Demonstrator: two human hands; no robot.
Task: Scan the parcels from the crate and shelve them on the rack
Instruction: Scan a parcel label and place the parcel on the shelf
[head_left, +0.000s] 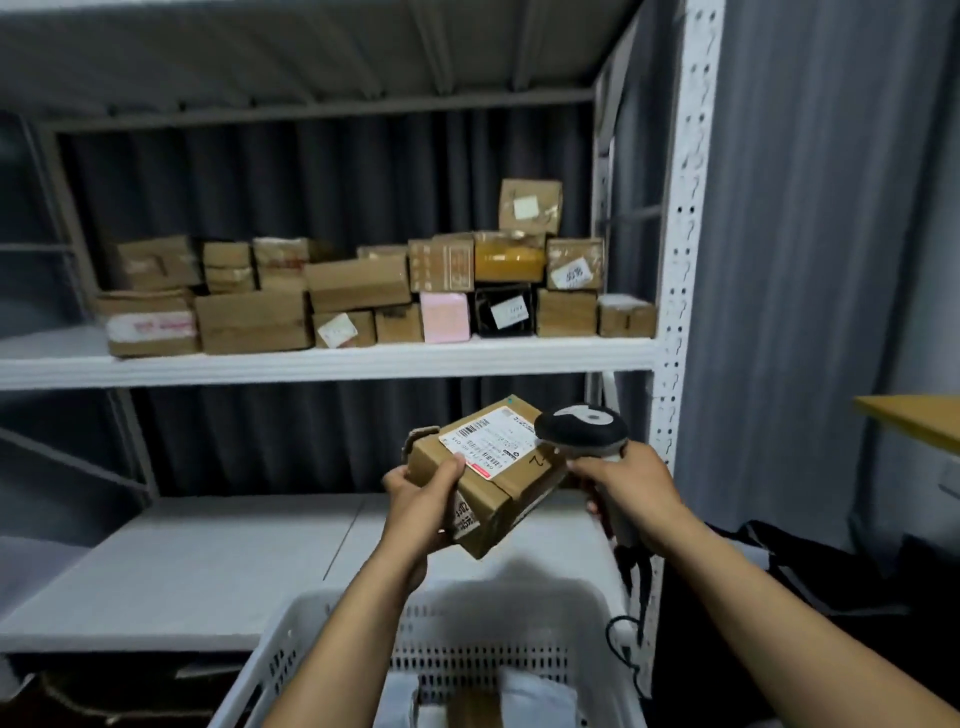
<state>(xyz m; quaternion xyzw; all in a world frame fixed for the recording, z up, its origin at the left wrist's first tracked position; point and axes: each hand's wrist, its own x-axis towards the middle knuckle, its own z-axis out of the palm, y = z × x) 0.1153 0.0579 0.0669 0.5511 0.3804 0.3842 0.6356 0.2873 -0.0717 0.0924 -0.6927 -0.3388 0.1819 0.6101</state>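
My left hand (423, 501) grips a brown cardboard parcel (511, 486) by its left end, tilted, with its white shipping label facing up. My right hand (631, 493) holds a handheld barcode scanner (582, 428) by the grip, its dark head right over the label's right edge. Both are held above a white perforated crate (322, 639) at the bottom, where a few more parcels (535, 699) show. Behind stands the white metal rack (332, 361), with many stacked cardboard parcels (358, 291) on its middle shelf.
The rack's lower shelf (208, 561) is a bare white surface just behind the crate. A perforated upright post (685, 249) bounds the rack on the right. The scanner's black cable (631, 618) hangs down beside the crate. Grey curtains hang behind, and a wooden tabletop corner (919, 418) juts in at right.
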